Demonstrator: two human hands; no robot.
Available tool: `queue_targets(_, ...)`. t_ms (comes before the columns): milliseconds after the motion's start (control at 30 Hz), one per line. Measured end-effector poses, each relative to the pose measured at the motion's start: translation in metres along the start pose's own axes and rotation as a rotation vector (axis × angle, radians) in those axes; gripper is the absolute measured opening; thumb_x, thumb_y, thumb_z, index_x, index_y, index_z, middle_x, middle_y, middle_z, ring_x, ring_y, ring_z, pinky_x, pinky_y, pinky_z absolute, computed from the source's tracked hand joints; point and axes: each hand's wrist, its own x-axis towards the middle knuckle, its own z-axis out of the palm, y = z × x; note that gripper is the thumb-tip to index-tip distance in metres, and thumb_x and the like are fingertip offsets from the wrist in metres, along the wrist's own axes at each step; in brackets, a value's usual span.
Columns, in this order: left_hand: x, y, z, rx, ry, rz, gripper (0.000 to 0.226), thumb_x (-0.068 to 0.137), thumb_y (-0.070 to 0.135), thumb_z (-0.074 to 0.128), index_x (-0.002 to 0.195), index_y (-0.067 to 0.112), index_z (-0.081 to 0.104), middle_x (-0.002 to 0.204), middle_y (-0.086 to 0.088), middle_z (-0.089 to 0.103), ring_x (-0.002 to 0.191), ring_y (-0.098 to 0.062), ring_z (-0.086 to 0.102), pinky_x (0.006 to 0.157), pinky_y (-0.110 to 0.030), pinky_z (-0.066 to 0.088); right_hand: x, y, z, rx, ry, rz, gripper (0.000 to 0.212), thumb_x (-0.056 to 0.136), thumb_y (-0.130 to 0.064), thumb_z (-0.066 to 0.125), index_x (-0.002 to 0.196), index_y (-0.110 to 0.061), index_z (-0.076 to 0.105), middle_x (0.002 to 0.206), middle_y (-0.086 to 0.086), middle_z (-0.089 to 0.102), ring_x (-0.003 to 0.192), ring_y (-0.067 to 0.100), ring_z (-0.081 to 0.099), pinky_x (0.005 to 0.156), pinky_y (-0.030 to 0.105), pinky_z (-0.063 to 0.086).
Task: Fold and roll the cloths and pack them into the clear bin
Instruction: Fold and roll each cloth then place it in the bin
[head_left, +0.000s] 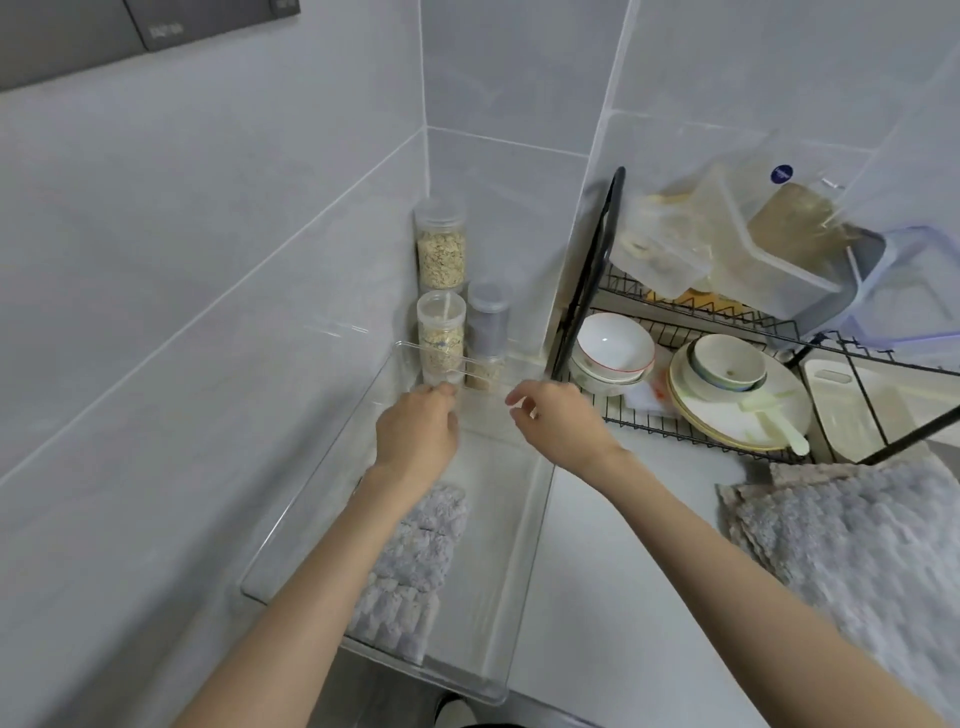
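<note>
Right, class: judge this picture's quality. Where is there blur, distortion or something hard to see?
Head view throughout: the wide lens skews tile lines on the wall; the cloth pile at right looks smeared; the clear bin shows only as faint edges; light is soft, without hard shadows.

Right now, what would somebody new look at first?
The person's bare left grip and right grip are at the far end of the clear plastic bin. Rolled fluffy grey cloths lie along its left side, and a black wire dish rack of white bowls stands to the right.
</note>
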Motion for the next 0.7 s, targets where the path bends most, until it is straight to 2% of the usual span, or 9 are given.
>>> queue_targets(167, 0.001, 0.061, -0.009, -0.127, 0.131, 0.114, 0.034, 0.094, 0.019, 0.045, 0.127, 0.021, 0.054, 0.118, -0.001, 0.062, 0.105, -0.024, 0.058, 0.079, -0.036, 0.048, -0.035, 0.048, -0.043, 0.072, 0.185, 0.054, 0.022, 0.091, -0.017, 0.051, 0.107, -0.018, 0.067, 0.095, -0.001, 0.068, 0.087, 0.019, 0.062, 0.072, 0.029, 0.047)
queue_targets(300, -0.005, 0.120, 0.009, -0.216, 0.132, 0.199, 0.031, 0.093, 0.018, 0.048, 0.123, 0.018, 0.058, 0.111, -0.002, 0.065, 0.105, -0.024, 0.058, 0.085, -0.037, 0.048, -0.078, 0.104, -0.064, 0.064, 0.251, 0.125, 0.021, 0.089, -0.016, 0.053, 0.105, -0.016, 0.067, 0.092, 0.002, 0.068, 0.085, 0.022, 0.061, 0.069, 0.027, 0.040)
queue_targets(400, -0.017, 0.171, 0.035, -0.249, 0.085, 0.230, 0.029, 0.092, 0.018, 0.048, 0.118, 0.020, 0.060, 0.108, 0.000, 0.066, 0.101, -0.024, 0.060, 0.082, -0.039, 0.049, -0.121, 0.153, -0.077, 0.048, 0.208, 0.227, 0.021, 0.089, -0.017, 0.054, 0.107, -0.015, 0.065, 0.094, 0.000, 0.068, 0.088, 0.022, 0.063, 0.071, 0.029, 0.043)
queue_targets(500, -0.034, 0.217, 0.064, -0.249, 0.015, 0.270, 0.031, 0.092, 0.018, 0.045, 0.120, 0.021, 0.058, 0.113, 0.002, 0.064, 0.107, -0.021, 0.058, 0.083, -0.036, 0.049, -0.163, 0.199, -0.084, 0.023, 0.130, 0.350, 0.024, 0.092, -0.019, 0.051, 0.111, -0.016, 0.063, 0.101, 0.003, 0.067, 0.095, 0.023, 0.061, 0.075, 0.030, 0.045)
queue_targets(700, -0.062, 0.277, 0.127, -0.203, -0.259, 0.283, 0.032, 0.094, 0.021, 0.045, 0.124, 0.023, 0.055, 0.118, 0.004, 0.062, 0.107, -0.019, 0.057, 0.085, -0.032, 0.047, -0.230, 0.264, -0.072, -0.030, -0.030, 0.483, 0.014, 0.094, -0.020, 0.046, 0.099, -0.012, 0.056, 0.101, 0.009, 0.062, 0.089, 0.026, 0.059, 0.070, 0.034, 0.048)
